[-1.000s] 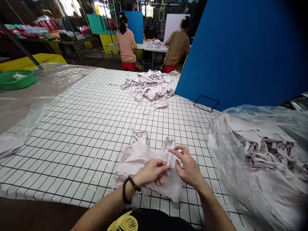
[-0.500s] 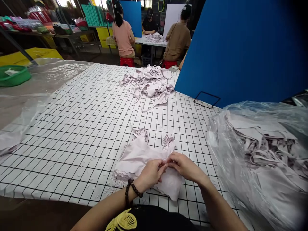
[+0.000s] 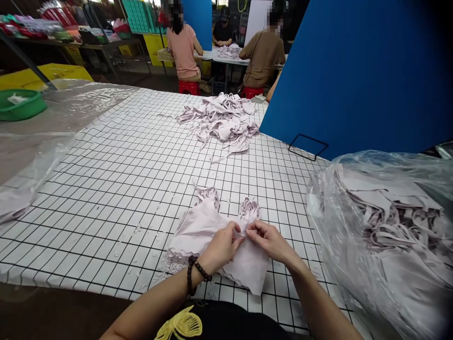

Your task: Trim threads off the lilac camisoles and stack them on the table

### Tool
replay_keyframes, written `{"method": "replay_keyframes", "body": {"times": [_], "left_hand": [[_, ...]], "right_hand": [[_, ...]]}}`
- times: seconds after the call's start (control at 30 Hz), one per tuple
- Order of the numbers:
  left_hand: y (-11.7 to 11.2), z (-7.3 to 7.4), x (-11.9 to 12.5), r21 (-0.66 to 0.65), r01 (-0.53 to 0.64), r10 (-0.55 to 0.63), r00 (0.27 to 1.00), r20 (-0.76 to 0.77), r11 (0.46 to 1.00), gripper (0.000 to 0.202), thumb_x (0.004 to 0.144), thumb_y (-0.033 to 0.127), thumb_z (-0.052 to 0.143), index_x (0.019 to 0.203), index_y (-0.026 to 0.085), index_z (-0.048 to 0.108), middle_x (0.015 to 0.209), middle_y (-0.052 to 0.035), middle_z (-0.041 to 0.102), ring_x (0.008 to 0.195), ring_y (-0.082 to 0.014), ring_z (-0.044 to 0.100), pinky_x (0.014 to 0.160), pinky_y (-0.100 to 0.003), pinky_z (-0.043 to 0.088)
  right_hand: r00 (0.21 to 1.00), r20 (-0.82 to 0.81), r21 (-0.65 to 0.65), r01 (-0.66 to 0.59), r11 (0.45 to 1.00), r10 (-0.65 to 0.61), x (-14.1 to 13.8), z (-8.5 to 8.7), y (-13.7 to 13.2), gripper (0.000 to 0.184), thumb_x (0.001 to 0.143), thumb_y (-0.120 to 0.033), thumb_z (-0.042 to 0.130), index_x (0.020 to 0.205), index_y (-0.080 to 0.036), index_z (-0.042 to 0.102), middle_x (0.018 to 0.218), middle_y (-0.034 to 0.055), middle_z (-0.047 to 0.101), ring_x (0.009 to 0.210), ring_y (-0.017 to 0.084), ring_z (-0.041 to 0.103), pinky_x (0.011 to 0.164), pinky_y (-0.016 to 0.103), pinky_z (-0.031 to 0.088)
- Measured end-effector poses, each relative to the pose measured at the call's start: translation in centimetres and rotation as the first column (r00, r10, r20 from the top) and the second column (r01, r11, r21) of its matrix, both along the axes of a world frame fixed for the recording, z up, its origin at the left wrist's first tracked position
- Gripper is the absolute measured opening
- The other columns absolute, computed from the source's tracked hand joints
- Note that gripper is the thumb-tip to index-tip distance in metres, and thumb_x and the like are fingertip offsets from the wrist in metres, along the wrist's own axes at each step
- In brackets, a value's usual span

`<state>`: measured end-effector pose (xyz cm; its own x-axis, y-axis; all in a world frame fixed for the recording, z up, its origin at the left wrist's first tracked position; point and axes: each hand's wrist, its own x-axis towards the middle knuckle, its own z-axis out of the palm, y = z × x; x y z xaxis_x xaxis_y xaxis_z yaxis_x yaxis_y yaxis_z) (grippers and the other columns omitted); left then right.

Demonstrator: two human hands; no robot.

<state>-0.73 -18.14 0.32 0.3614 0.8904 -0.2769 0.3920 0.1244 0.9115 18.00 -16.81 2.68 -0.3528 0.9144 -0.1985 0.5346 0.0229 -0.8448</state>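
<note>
I could see both bare hands meeting over a pale pink top, which lay flat at the near side of the table, right of centre. Its cloth looked thin, soft and faintly creased, with a wavy hem along the near edge; at the left this edge showed several layers, though I could not count them. At its far edge, narrow straps bunched into two curly clumps, one left and one right.

The left hand had thumb and forefinger drawn narrow on a slim fabric strap, and the right hand pinched that strap just beside it. A bracelet of round dark beads circled the left wrist.

Under them I saw a smooth white tablecloth ruled with black squares, dotted with tiny pale scraps. Farther off sat a crumpled, tangled heap of similar cloth. On the right, a crinkled clear plastic bag gaped around folded pale garments with looping straps. Beyond it rose a flat blue board, a bent black wire frame at its foot. At far left was a round green basin.
</note>
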Motion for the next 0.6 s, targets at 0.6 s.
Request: {"method": "replay_keyframes", "body": {"times": [0.6], "left_hand": [[0.0, -1.2, -0.1, -0.073, -0.021, 0.026, 0.998, 0.060, 0.997, 0.025, 0.085, 0.045, 0.049, 0.090, 0.021, 0.048, 0.064, 0.0025, 0.055, 0.036, -0.0105, 0.048, 0.036, -0.021, 0.035]], "right_hand": [[0.941, 0.318, 0.330, -0.223, 0.917, 0.114, -1.9, -0.6, -0.3, 0.015, 0.091, -0.017, 0.043, 0.083, -0.019, 0.056, 0.083, 0.0035, 0.060, 0.076, 0.016, 0.056, 0.069, 0.029, 0.044]]}}
